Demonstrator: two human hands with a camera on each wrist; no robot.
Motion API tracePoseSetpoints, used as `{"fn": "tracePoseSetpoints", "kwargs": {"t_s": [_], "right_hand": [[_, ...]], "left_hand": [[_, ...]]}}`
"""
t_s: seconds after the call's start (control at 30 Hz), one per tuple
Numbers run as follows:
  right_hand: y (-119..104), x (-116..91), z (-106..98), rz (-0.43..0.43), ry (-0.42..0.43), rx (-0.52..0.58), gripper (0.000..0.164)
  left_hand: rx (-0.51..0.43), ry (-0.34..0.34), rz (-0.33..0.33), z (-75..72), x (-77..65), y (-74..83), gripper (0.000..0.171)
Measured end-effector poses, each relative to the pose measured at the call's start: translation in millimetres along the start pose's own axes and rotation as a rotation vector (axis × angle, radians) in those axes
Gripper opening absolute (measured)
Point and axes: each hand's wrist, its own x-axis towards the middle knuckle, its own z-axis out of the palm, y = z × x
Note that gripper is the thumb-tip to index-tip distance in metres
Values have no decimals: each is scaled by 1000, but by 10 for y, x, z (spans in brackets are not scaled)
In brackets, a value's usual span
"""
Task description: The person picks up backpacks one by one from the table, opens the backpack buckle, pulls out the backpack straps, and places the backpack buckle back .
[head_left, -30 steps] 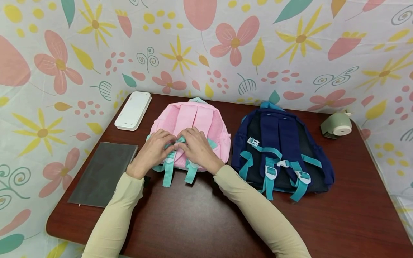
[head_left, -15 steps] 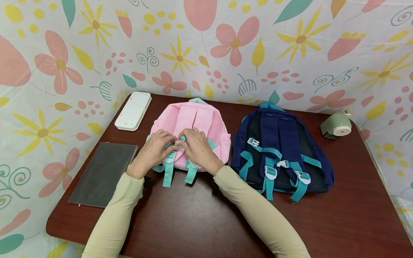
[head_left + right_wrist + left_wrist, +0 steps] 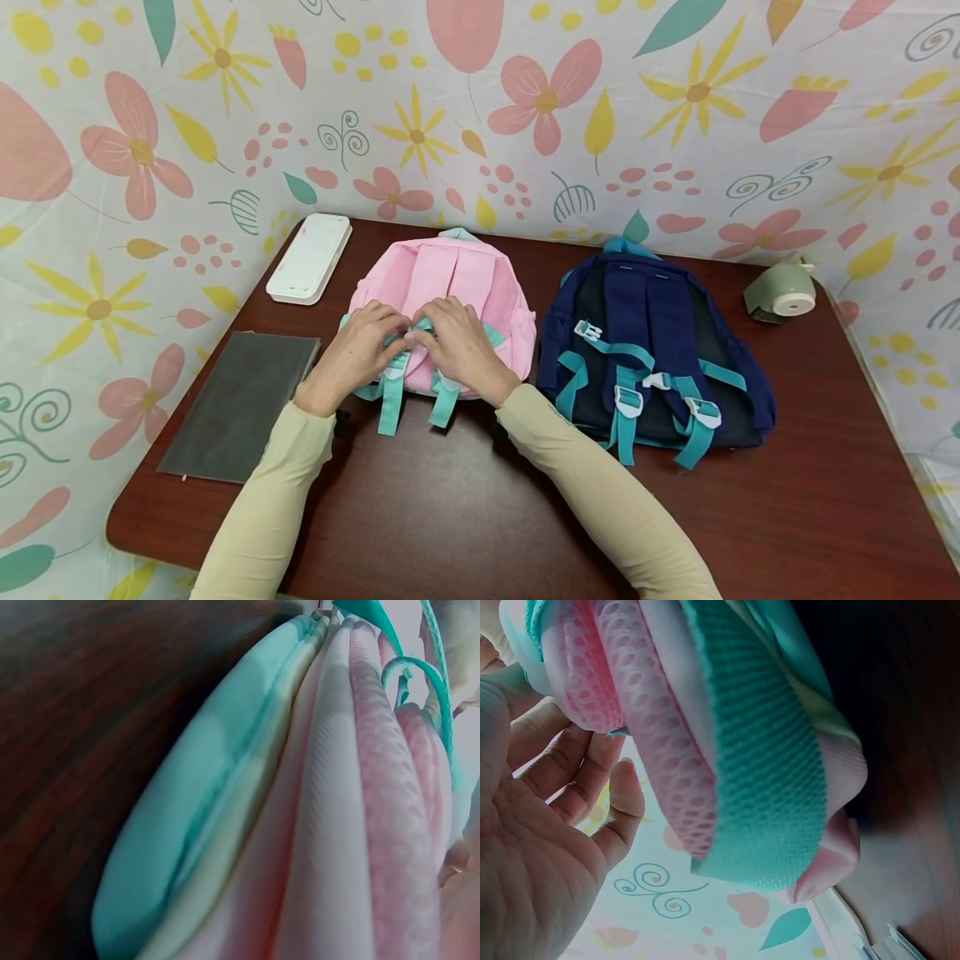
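A pink backpack [image 3: 431,267] lies on the table with its shoulder straps facing up and teal webbing ends hanging at its near edge. My left hand [image 3: 360,350] and right hand [image 3: 461,342] meet over its lower middle. Between them, their fingertips pinch a teal strap [image 3: 422,323] at a small white buckle, mostly hidden by the fingers. In the left wrist view, the left hand [image 3: 555,810] has its thumb and index finger at the buckle, other fingers loosely bent beside the mesh padding. The right wrist view shows the backpack's side [image 3: 322,787], with the right hand [image 3: 461,900] barely showing at the edge.
A navy backpack [image 3: 682,308] with teal straps and white buckles lies to the right. A green pencil sharpener [image 3: 780,292] stands at the far right corner. On the left are a white case [image 3: 309,258] and a dark grey folder [image 3: 240,404]. A floral curtain [image 3: 465,108] borders the table.
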Motion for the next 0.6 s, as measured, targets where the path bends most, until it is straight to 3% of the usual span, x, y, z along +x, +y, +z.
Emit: {"fn": "tracePoseSetpoints", "kwargs": {"t_s": [0.6], "right_hand": [[28,-7,16,70,72,55,30]], "left_hand": [[-11,-24,-8,-10,17,11,25]]}}
